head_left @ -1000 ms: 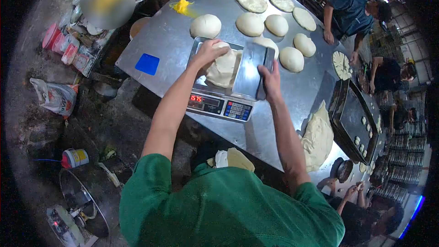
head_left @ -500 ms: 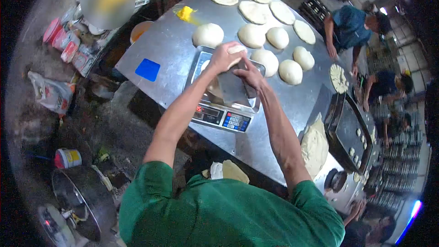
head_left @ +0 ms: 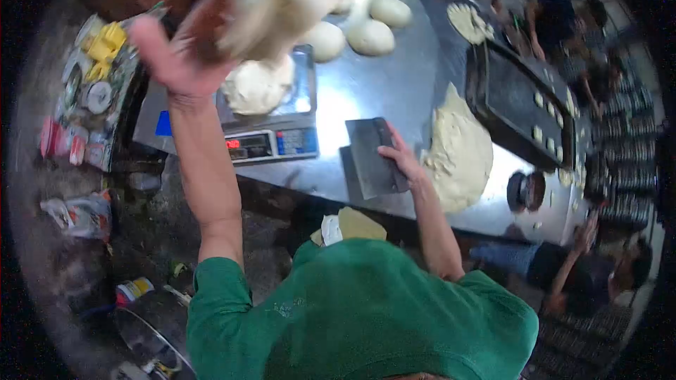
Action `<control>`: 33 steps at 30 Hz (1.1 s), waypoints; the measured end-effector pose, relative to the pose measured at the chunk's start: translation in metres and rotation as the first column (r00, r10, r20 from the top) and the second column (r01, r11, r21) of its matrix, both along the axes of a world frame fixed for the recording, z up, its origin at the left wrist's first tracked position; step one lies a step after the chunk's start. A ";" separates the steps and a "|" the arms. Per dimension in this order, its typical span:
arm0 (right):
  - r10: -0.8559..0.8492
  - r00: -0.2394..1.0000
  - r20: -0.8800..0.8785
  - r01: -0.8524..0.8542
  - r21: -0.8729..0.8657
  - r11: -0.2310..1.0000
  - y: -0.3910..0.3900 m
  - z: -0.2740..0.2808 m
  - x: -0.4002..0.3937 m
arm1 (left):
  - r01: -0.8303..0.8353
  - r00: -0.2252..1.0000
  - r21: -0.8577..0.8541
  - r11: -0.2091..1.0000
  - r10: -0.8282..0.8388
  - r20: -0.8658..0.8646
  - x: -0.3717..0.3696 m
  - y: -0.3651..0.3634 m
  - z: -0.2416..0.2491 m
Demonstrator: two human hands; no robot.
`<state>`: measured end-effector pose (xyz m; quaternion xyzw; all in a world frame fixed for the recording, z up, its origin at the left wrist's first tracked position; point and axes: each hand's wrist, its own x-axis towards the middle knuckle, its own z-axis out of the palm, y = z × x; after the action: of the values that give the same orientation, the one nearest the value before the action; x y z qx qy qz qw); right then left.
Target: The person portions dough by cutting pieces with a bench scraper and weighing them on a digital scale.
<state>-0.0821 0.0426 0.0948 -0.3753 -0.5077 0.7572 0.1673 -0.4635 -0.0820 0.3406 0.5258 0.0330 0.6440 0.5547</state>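
My left hand is raised at the upper left, blurred, with its thumb spread. A blurred dough piece hangs at its fingers and hides most of them. Below lies a dough lump on the tray of the digital scale, whose red display is lit. My right hand grips a flat metal scraper by its dark handle edge, just above the metal table. To the right of that hand a large dough mass rests on the table.
Round dough balls sit behind the scale. Beyond the dough mass stands a dark tray with small pieces, beside a dark round object. A blue square is left of the scale. Several people are on the right side and at the top.
My hands have moved apart from over the scale: the left up and leftward with dough, the right toward me with the scraper. The view has shifted right, and a dough lump shows on the scale.
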 end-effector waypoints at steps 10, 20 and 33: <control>-0.628 0.778 0.010 0.628 0.016 0.778 -0.006 -0.013 0.300 | 0.293 0.768 -0.745 0.599 0.317 0.557 0.394 0.162 -0.262; -0.750 0.658 -0.068 0.749 -0.039 0.662 -0.020 -0.056 0.326 | -0.573 0.781 -0.730 0.372 -0.024 -0.625 0.385 -0.009 -0.328; -0.398 0.881 -0.257 0.420 0.038 0.907 0.040 -0.015 0.109 | -0.594 0.352 -0.760 -0.263 0.764 -0.540 0.314 -0.140 -0.324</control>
<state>0.0270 0.0829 0.0796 -0.3703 -0.4272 0.7205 0.4015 -0.1495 -0.2221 0.0167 -0.0617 0.6349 0.7221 0.2679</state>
